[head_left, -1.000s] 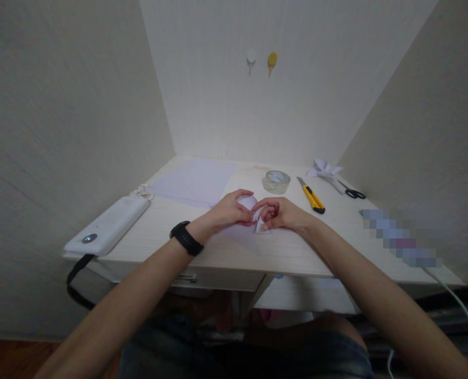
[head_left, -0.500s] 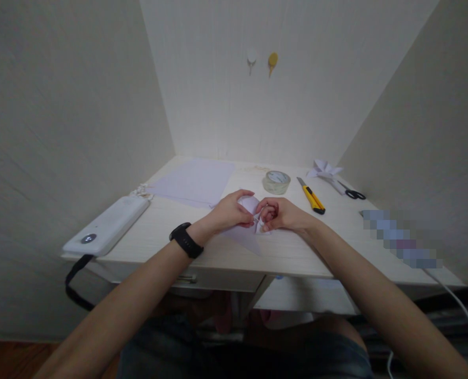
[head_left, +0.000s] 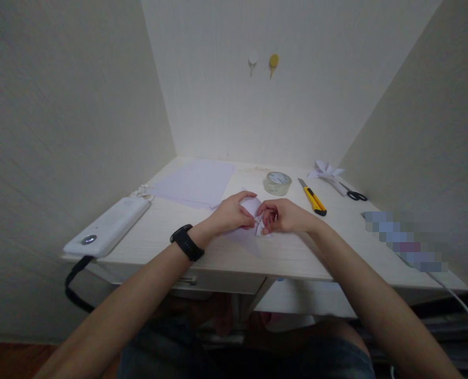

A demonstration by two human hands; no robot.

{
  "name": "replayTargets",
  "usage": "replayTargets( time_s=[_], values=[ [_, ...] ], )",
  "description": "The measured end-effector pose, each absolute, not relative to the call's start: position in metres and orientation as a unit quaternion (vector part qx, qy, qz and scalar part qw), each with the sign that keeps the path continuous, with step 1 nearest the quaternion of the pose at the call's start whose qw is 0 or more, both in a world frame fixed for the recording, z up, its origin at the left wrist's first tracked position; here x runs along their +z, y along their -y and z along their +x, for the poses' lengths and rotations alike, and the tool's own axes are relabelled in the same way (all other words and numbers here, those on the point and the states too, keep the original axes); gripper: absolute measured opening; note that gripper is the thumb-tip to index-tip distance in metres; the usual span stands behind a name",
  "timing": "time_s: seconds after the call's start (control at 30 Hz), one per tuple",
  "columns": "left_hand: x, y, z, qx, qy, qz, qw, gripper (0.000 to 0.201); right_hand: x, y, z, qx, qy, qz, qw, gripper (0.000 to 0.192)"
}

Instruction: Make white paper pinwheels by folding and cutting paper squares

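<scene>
While the left hand (head_left: 231, 215) is pinching folded paper (head_left: 251, 205), grip closed, the right hand (head_left: 286, 216) is likewise pinching its five-o'clock edge.

Wht. worktop (head_left: 289, 261) w/ paper pile (head_left: 196, 181), loose paper (head_left: 247, 243), tape roll (head_left: 277, 185), yel. cutter (head_left: 313, 199), blk. scissors (head_left: 356, 196), paper flower (head_left: 325, 170) & wht. gadget (head_left: 110, 223).

Left hand (head_left: 234, 213) pinched; right hand (head_left: 284, 215) curled beside.

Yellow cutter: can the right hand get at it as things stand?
Probably yes: the yellow cutter lies uncovered beyond the right hand, nothing visibly between. That hand holds white paper, so it would likely have to let go first.
</scene>
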State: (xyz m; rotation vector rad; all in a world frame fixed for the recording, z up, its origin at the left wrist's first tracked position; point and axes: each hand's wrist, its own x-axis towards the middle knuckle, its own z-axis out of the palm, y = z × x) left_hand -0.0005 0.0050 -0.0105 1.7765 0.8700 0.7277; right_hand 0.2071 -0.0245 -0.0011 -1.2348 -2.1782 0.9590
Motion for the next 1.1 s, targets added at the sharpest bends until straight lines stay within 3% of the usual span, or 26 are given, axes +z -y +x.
replayTargets(
  time_s=[0.23,0.47,1.1],
  values=[
    [-0.0139,-0.0083,-0.0006,0.302,-0.359,0.749,0.468,0.073,0.0001,0.0258,0.2062,0.327,0.806,-0.443,0.217,0.039],
    [-0.0199,-0.0116,-0.0001,0.301,-0.366,0.748,0.465,0.056,0.0060,0.0313,0.1990,0.298,0.809,-0.465,0.202,0.036],
    [-0.0171,-0.0122,-0.0015,0.280,-0.371,0.789,0.401,0.036,0.0030,0.0299,0.2042,0.315,0.794,-0.482,0.194,0.026]
  ],
)
